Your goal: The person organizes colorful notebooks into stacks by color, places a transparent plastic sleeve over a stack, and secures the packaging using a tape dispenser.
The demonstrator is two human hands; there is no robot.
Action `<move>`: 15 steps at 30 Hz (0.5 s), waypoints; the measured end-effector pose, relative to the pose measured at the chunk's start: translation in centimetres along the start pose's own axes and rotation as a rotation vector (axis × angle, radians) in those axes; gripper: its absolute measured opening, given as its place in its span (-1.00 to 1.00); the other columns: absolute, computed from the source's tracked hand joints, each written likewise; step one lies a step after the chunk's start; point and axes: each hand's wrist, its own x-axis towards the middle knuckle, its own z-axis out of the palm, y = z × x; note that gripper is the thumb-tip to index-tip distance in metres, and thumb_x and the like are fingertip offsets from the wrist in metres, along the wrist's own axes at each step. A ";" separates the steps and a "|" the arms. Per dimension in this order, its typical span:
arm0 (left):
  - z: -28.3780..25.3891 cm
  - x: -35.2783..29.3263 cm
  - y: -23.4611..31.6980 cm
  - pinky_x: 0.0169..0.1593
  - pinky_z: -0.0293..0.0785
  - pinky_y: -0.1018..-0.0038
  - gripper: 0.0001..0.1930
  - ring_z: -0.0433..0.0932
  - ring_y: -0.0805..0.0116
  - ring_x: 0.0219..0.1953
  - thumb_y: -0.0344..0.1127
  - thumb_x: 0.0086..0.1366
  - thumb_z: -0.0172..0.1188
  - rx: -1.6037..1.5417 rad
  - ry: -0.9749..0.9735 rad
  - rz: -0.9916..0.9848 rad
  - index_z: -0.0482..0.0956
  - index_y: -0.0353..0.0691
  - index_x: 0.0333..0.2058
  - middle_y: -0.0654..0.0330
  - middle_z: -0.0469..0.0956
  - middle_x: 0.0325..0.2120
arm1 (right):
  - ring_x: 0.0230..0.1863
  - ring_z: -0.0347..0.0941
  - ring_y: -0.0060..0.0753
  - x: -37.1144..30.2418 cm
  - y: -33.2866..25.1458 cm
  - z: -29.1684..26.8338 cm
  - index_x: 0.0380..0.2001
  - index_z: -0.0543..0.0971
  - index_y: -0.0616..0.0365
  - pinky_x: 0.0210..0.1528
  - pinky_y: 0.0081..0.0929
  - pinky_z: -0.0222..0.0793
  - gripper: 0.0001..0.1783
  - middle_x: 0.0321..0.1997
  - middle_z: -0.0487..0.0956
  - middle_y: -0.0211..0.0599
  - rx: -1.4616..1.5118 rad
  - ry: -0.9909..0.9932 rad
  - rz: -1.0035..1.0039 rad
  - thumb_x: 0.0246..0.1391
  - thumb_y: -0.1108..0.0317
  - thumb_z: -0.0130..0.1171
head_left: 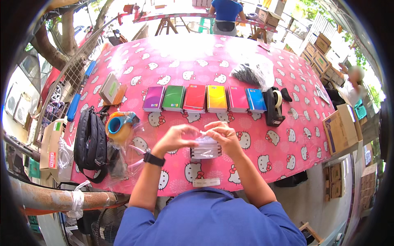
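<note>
A small stack of spiral-bound notebooks (pixel 205 152), pale page edges and dark coils showing, stands on the table just below my hands; shiny clear film seems to cover it. My right hand (pixel 223 137) is pinched over the top of the stack on a small whitish bit, too small to make out. On the stack's left side my left hand (pixel 177 138) curves with thumb and fingers apart, and nothing shows between them. Beyond my hands runs a row of notebook stacks: purple (pixel 153 98), green (pixel 173 97), red (pixel 194 98), yellow (pixel 216 98), pink (pixel 238 98) and blue (pixel 256 100).
A black tape dispenser (pixel 274 107) stands right of the row. Left lie a black bag (pixel 91 141), tape rolls (pixel 119 125) and pink-handled scissors (pixel 137 156). A ruler-like white strip (pixel 206 183) lies near the front edge. Cardboard box (pixel 341 128) at right; other people work beyond.
</note>
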 end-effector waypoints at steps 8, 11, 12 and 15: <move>4.3 1.7 2.3 -0.32 0.44 0.55 -0.87 0.55 0.47 -0.44 -0.37 0.07 0.30 -0.055 0.224 0.102 0.65 -0.23 -0.37 0.21 0.59 -0.48 | -0.10 0.38 -0.34 -2.7 2.7 -2.1 -0.30 0.61 0.14 -0.01 -0.38 0.30 -0.60 -0.23 0.55 -0.32 -0.158 -0.055 0.121 -0.24 0.19 0.41; 3.6 2.3 2.0 -0.39 0.40 0.57 -0.90 0.51 0.50 -0.50 -0.39 0.05 0.32 -0.068 0.245 0.187 0.65 -0.21 -0.42 0.23 0.58 -0.52 | -0.08 0.36 -0.33 -2.8 2.3 -1.2 -0.31 0.63 0.07 0.01 -0.39 0.29 -0.66 -0.21 0.55 -0.37 -0.225 -0.007 -0.026 -0.23 0.23 0.40; 3.4 2.5 2.4 -0.42 0.37 0.60 -0.93 0.47 0.55 -0.53 -0.39 0.04 0.32 -0.196 0.276 0.177 0.65 -0.19 -0.45 0.27 0.57 -0.56 | -0.06 0.33 -0.35 -2.7 2.1 -0.7 -0.33 0.64 0.02 0.00 -0.39 0.29 -0.72 -0.21 0.55 -0.40 -0.216 0.006 -0.060 -0.20 0.25 0.38; 1.9 3.3 5.1 -0.31 0.36 0.57 -0.81 0.48 0.57 -0.34 -0.30 0.02 0.36 -0.050 0.424 0.286 0.63 -0.17 -0.36 0.25 0.58 -0.41 | -0.06 0.31 -0.34 -2.1 2.0 -1.0 -0.35 0.65 0.02 0.00 -0.38 0.28 -0.75 -0.22 0.54 -0.41 -0.290 0.011 -0.096 -0.19 0.26 0.37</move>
